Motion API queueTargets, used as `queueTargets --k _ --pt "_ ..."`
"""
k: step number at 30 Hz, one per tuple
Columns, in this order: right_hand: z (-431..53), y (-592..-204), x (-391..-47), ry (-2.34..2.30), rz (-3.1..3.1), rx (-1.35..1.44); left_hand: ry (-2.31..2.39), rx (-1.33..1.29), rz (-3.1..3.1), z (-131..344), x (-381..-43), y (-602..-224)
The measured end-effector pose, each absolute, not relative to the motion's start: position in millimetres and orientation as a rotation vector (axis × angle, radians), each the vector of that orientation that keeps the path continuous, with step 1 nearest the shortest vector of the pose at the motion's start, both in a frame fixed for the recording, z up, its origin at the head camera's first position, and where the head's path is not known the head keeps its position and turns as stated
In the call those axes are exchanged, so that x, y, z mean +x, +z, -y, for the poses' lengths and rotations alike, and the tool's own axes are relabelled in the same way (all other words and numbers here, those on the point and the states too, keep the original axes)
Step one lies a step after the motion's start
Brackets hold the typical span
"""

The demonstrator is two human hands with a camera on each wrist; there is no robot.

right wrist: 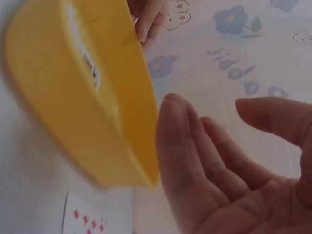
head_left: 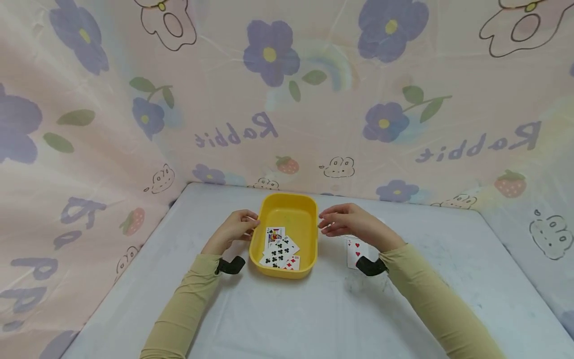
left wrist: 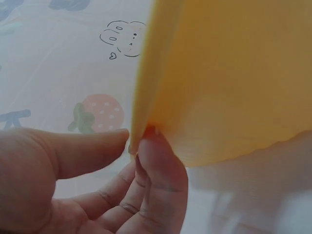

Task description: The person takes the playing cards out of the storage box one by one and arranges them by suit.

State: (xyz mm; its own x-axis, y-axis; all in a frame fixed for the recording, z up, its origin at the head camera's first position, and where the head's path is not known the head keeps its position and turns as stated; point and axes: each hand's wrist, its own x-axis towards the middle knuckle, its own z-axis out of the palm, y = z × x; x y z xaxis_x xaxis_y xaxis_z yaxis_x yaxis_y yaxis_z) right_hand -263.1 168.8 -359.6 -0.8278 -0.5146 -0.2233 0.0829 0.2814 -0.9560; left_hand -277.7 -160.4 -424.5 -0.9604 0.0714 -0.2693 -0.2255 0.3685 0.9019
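A yellow rectangular tray [head_left: 310, 239] sits on the white table, several playing cards [head_left: 279, 252] overlapping at its near end. One is a face card; others show black club pips or red diamonds. At the tray's left side, my left hand [head_left: 234, 230] pinches the rim [left wrist: 155, 73] between thumb and fingers. My right hand [head_left: 350, 222] is beside the right wall, its fingertips right by the rim and nothing in its grasp; in the right wrist view the thumb [right wrist: 273, 117] stands apart from the loosely bent fingers. Under the right wrist lies a card with red hearts [head_left: 356, 249], partly covered.
A black wrist strap [head_left: 230, 266] is on the left forearm and another black strap [head_left: 371, 267] on the right. Behind the table hangs a pale cloth [head_left: 314, 114] printed with flowers and rabbits. A red-pipped card [right wrist: 87, 219] lies below the tray in the right wrist view.
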Motion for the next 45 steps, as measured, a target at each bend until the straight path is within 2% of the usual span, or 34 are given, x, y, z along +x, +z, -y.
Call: queueTargets --k 7,17,29,45 --pt "-122.0 -352.6 -277.9 -1.546 -2.025 -0.429 1.667 -0.129 -2.326 160.5 -275.7 -424.6" --pt "-77.5 -375.5 -292.6 -1.494 -1.987 -0.368 1.684 -0.127 -2.321 159.8 -272.4 -425.7" --pt "-64.1 -402.9 -306.7 -1.364 -2.106 -0.173 1.66 -0.119 -2.353 160.4 -274.8 -426.9" --pt "-55.6 -404.4 -302.1 -1.215 -2.16 -0.21 1.664 -0.126 -2.351 161.3 -275.0 -428.2"
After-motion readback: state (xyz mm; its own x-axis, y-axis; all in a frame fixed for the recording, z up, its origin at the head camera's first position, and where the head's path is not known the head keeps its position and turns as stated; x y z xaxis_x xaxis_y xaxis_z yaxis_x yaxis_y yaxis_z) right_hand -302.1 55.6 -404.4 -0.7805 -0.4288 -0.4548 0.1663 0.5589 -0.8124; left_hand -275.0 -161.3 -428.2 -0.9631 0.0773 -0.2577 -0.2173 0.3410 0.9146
